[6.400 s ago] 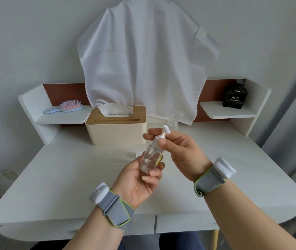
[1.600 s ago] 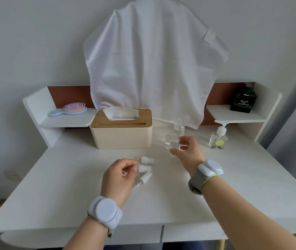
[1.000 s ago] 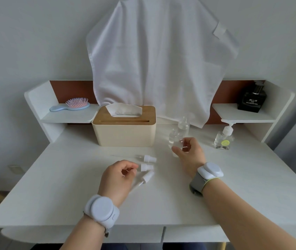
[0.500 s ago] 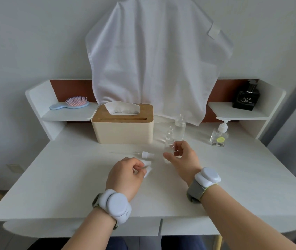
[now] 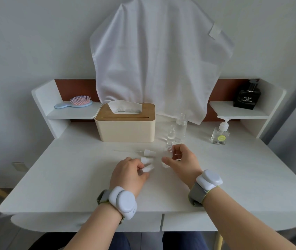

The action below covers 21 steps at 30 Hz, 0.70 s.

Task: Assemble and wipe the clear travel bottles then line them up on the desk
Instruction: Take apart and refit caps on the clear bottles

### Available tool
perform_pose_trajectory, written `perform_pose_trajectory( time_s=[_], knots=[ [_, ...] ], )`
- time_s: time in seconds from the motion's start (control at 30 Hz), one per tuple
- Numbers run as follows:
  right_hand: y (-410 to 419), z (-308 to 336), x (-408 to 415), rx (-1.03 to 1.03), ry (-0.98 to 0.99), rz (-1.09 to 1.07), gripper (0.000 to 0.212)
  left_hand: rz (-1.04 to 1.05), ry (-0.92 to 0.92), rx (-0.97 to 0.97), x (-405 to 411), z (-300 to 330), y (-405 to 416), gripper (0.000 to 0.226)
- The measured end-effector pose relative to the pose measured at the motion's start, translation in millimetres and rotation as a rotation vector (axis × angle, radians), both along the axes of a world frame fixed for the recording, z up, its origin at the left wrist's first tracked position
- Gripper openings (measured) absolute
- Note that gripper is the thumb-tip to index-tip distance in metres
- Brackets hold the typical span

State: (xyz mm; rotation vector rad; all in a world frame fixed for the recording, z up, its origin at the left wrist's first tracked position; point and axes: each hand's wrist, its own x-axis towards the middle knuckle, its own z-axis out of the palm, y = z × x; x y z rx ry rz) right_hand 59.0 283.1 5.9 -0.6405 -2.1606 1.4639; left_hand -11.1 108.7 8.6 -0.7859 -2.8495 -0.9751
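Left hand: my left hand (image 5: 128, 171) pinched a small white plastic spray cap (image 5: 148, 168) just above the white tabletop (image 5: 71, 168); its grip was closed on that cap.
Right hand: my right hand (image 5: 182, 162) curled round a small clear uncapped travel bottle (image 5: 168, 156), standing upright on the tabletop beside the caps; grip closed on the bottle.
Loose parts: two more white caps (image 5: 147, 156) lay just beyond my left fingers, one trailing a thin clear dip tube.
Waiting bottles: two clear open-necked bottles (image 5: 177, 130) stood behind my right hand, near the beige tissue box with a wooden lid (image 5: 125, 125).
Done already: a clear pump bottle with a green sticker (image 5: 219, 133) stood capped, well to the right.
Doing it well: I judged I should steady the bottle upright, feed the tube straight into the neck, then twist the cap without cross-threading.
In the way: the loose caps sat close enough to knock aside.
Other things: a white cloth (image 5: 160, 60) hung on the wall; a pink-bristled blue hairbrush (image 5: 74, 103) and a black perfume bottle (image 5: 246, 97) sat on the shelves.
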Motion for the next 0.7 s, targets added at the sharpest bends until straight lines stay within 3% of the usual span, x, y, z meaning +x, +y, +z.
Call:
perform_pose_trajectory(
  time_s=[0.27, 0.5, 0.7],
  knots=[
    [1, 28, 12, -0.022, 0.076, 0.043, 0.048, 0.026, 0.017, 0.193, 5, 14, -8, 0.012],
    [-6, 70, 23, 0.028, 0.307, -0.001, 0.016, -0.006, -0.194, 0.665, 12, 45, 7, 0.013],
    [-16, 75, 26, 0.046, 0.336, 0.042, 0.01, -0.003, -0.161, 0.759, 23, 57, 24, 0.015]
  ],
)
